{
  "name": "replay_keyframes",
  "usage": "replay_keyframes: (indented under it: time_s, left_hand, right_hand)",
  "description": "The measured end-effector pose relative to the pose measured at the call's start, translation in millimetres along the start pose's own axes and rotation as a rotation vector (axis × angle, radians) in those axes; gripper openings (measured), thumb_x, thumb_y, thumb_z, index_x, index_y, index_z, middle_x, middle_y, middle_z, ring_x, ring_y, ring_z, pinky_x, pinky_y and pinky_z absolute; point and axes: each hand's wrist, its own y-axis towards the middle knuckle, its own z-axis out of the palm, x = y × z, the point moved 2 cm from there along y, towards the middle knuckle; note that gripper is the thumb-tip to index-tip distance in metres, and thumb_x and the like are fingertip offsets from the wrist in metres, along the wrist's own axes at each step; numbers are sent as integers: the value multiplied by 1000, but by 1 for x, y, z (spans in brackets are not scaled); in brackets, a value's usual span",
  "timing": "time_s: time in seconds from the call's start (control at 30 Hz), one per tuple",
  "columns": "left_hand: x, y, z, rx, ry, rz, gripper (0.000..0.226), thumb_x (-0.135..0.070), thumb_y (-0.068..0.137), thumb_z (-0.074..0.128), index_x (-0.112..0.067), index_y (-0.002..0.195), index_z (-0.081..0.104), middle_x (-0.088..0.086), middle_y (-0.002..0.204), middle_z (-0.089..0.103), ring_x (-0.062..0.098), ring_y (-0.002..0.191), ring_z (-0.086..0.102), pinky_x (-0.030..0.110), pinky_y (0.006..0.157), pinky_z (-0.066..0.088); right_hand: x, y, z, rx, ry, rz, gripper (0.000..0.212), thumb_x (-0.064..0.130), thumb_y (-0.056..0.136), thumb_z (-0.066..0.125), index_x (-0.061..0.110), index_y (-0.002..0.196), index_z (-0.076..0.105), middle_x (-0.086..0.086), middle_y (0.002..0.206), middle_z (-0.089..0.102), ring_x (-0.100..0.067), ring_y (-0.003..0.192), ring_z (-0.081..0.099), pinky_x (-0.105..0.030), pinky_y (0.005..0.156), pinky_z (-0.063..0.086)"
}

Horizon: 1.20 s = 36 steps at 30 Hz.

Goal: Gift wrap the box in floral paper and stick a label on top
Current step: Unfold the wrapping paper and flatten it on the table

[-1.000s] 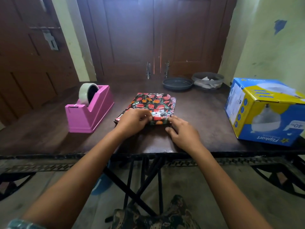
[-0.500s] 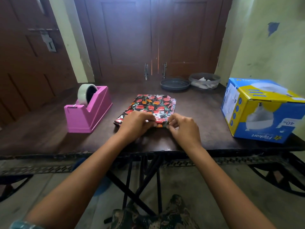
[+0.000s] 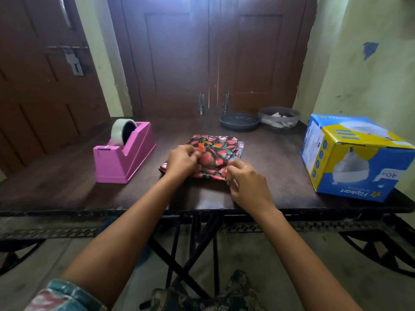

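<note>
Folded floral paper [image 3: 215,149], black with red and orange flowers, lies in the middle of the dark table [image 3: 67,187]. My left hand [image 3: 180,161] pinches its near left part and lifts a fold. My right hand [image 3: 247,186] pinches the near right corner. A blue and yellow cardboard box [image 3: 357,158] stands at the right end of the table. On the left stands a pink tape dispenser [image 3: 123,157] with a roll of clear tape. I see no label.
A dark round dish [image 3: 239,121] and a grey bowl [image 3: 279,116] with crumpled paper sit at the back of the table. Brown doors stand close behind it. The table's near edge runs just below my wrists.
Both hands went from resting flat on the paper's near edge to pinching it. The near edge has lifted and bulged up a little.
</note>
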Motion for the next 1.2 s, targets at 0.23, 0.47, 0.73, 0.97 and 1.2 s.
replay_keyframes:
  time_s: [0.23,0.47,0.73,0.97,1.2]
  left_hand:
    - [8,6,-10,-148,-25,-149,23,-24,93,55,-14,74,63,15,88,69,32,90,63,33,70,46]
    - [8,4,-3,-246,-204,-307,26,-26,94,54,-8,78,66,6,69,56,30,77,57,28,62,35]
    - [-20,-11,-9,-99,-53,22,52,12,77,37,-26,108,53,4,93,62,22,80,59,30,60,48]
    - [-26,-19,-8,-141,56,134,34,-1,80,45,-18,83,74,3,87,73,20,83,66,30,75,53]
    - [-43,-23,-6,-13,623,337,51,-45,76,69,-26,117,46,0,107,65,26,100,60,33,72,42]
  right_hand:
    - [-7,-3,-3,168,3,-16,14,1,76,52,14,79,48,-7,84,59,-27,79,55,-32,59,42]
    - [-2,1,-16,250,-116,-40,12,10,77,51,18,85,47,-7,83,62,-30,80,56,-31,60,36]
    - [-2,16,-37,646,142,150,40,43,80,53,33,118,50,10,95,62,-14,103,43,-34,91,36]
    - [14,17,-41,588,72,202,37,43,97,29,29,79,58,-1,107,41,-17,106,29,-35,96,24]
    - [7,11,1,325,-99,30,39,34,89,50,13,122,55,-2,129,49,-23,116,48,-34,93,41]
